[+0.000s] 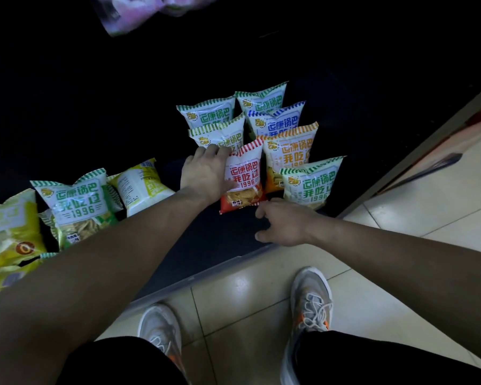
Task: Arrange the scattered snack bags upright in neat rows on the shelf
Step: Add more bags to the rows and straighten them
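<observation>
A red snack bag (245, 176) stands upright on the dark low shelf (211, 240). My left hand (206, 173) grips its left edge, fingers behind it. My right hand (286, 223) hovers just below and right of the bag, fingers loosely curled, holding nothing. Behind and beside the red bag stand an orange bag (289, 154), a blue bag (278, 120), a green bag (311, 184) and several more green bags (208, 115) in two rows. To the left, a green bag (78, 201) and yellow bags (142, 184) lie scattered.
The shelf's front lip (195, 279) runs diagonally above the tiled floor (372, 287), where my two sneakers (311, 301) stand. A shelf side panel (417, 151) rises at the right. A purple packet (139, 9) shows at the top, blurred. More yellow bags (9, 232) pile at far left.
</observation>
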### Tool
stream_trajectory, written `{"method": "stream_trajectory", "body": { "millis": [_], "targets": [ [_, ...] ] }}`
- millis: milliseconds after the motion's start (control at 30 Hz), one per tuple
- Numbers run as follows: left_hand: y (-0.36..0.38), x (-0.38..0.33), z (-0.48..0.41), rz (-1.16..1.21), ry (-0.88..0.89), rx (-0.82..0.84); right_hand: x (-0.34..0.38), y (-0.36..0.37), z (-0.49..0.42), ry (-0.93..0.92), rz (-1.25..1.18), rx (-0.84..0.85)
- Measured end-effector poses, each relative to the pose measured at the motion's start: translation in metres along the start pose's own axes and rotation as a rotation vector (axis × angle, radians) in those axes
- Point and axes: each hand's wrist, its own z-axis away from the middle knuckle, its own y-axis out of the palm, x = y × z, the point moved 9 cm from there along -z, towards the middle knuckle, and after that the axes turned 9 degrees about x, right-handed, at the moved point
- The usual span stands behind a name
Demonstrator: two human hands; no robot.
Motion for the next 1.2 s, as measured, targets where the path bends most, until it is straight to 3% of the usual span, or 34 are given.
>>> {"method": "stream_trajectory", "body": {
  "millis": [433,667,900,1200],
  "targets": [
    [-0.001,-0.003,0.001,-0.053,-0.020,-0.018,0.009,0.002,-0.005,-0.026,0.000,0.013],
    [-0.015,0.011,0.018,0.029,0.002,0.020,0.028,-0.009,-0.005,-0.038,0.053,0.008],
    [-0.063,0.100,0.090,-0.120,-0.059,0.150,0.091,-0.035,-0.007,-0.089,0.233,-0.051],
    [-0.075,0.227,0.205,0.072,-0.311,0.225,0.176,-0.063,-0.044,-0.093,0.329,-0.099]
  ]
}}
